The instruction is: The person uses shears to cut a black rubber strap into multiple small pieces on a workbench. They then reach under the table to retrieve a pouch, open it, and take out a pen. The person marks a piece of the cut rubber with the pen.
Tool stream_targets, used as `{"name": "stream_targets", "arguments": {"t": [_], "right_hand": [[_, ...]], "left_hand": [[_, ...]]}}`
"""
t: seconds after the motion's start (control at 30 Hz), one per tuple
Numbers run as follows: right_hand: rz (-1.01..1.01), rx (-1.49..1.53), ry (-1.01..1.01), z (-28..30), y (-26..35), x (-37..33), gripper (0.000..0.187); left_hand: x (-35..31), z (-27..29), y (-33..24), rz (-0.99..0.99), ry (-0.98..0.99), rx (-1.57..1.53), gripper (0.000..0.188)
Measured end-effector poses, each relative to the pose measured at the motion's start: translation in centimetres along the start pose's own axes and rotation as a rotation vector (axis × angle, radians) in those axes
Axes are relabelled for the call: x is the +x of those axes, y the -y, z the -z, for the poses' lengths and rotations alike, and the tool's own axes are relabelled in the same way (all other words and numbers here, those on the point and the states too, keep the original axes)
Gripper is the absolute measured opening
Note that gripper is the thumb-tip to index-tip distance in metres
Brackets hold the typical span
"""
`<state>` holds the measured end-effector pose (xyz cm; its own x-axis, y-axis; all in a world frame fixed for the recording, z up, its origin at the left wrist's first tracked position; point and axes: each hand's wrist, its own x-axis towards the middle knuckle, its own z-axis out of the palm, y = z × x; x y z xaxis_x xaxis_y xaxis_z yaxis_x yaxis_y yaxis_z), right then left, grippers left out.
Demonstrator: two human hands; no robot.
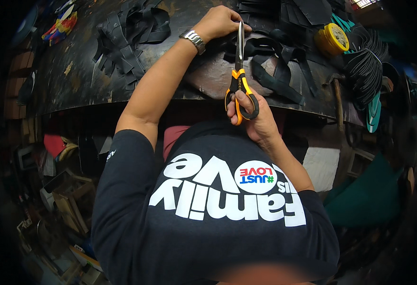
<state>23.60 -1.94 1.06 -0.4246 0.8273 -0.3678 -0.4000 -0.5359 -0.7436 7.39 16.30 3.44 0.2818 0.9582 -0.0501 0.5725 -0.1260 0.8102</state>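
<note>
The piece of flat black rubbery sheet (270,71) being cut lies on the near edge of the dark, scuffed round worktable (75,80), straight ahead of the person, and the long steel blades of the orange-and-black-handled scissors (240,71) stand over it, pointing away from the body. The blades look nearly closed along most of their length, so the cut seems to be well into its stroke, though the dark material makes it hard to tell where the cut line ends or how much of the piece is still uncut. Judging by the heaps of black strips already lying on the table, one pile at the far left (127,33) and more beyond the scissors (289,14), a good deal of cutting is done, while this piece is not yet finished. The right hand (253,116) is clenched around the scissor handles, thumb through one loop and fingers through the other, squeezed close together. The left hand (220,21), with a metal wristwatch (193,39) at the wrist, is curled down on the black material beside the blade tips, pressing or pinching it; exactly what the fingers grasp cannot be made out. To the right lie a yellow round roll of tape (333,38) and a wooden-handled hammer (337,99).
</note>
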Motion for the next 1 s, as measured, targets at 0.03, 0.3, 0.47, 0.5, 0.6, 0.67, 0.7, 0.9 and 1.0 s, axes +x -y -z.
{"name": "stream_targets", "arguments": {"t": [0.03,0.3,0.47,0.5,0.6,0.67,0.7,0.9,1.0], "right_hand": [[0.013,-0.013,-0.005,0.2,0.2,-0.1,0.031],[-0.059,0.005,0.044,1.7,0.0,0.1,0.037],[-0.132,0.018,0.153,1.4,-0.7,0.4,0.040],[-0.121,0.039,0.156,1.4,-0.7,0.4,0.040],[-0.090,0.080,0.164,1.6,-0.6,0.1,0.041],[-0.072,0.084,0.167,1.8,-0.5,-0.1,0.041],[-0.067,0.088,0.163,1.9,-0.4,-0.2,0.042],[-0.069,0.111,0.184,2.0,-0.2,0.0,0.042],[-0.061,0.108,0.188,2.0,-0.1,0.2,0.042]], "left_hand": [[-0.1,-0.3,0.4,-0.067,-0.085,-0.105,0.027],[-4.5,-0.3,4.0,-0.133,-0.326,-0.684,0.020],[-6.3,-1.4,4.7,-0.090,-0.154,-1.126,0.028],[-6.3,-1.5,4.7,-0.084,-0.131,-1.138,0.028],[-6.1,-1.9,4.4,-0.049,-0.102,-1.177,0.025],[-5.9,-2.1,4.1,-0.078,-0.132,-1.212,0.025],[-5.8,-2.2,4.0,-0.099,-0.146,-1.231,0.025],[-5.8,-2.9,3.8,-0.060,-0.180,-1.191,0.018],[-6.0,-3.0,3.8,-0.113,-0.226,-1.147,0.017]]}}
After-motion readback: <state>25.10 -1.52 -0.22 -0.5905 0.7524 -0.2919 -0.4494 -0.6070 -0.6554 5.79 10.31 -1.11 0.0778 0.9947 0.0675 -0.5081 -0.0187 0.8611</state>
